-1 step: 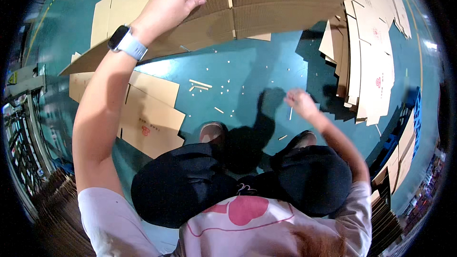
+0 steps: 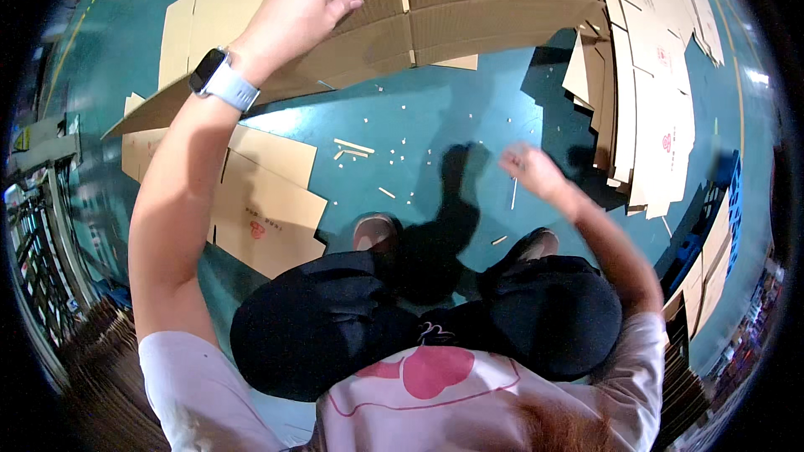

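Note:
My left hand [image 2: 306,12], with a watch [image 2: 208,69] on its wrist, is closed on the upper edge of a long brown cardboard sheet [image 2: 494,15]. The sheet stands tilted across the far side of my view, with slots and fold lines near its middle. My right hand [image 2: 532,169] hovers over the floor, away from the sheet, its fingers curled but smeared by motion. Whether anything is between them I cannot make out. A thin pale strip [image 2: 513,193] shows just below that hand, seemingly on the floor.
Flat cardboard sheets [image 2: 268,192] lie at the left, and more cardboard [image 2: 222,17] lies behind the held sheet. Stacked cardboard [image 2: 657,109] rises at the right, near a blue crate [image 2: 682,259]. Small cardboard scraps [image 2: 353,147] litter the green floor [image 2: 435,109] ahead of my shoes.
The held sheet's right end has risen slightly. My right hand has shifted a little farther from me; my left hand keeps its grip in the same place.

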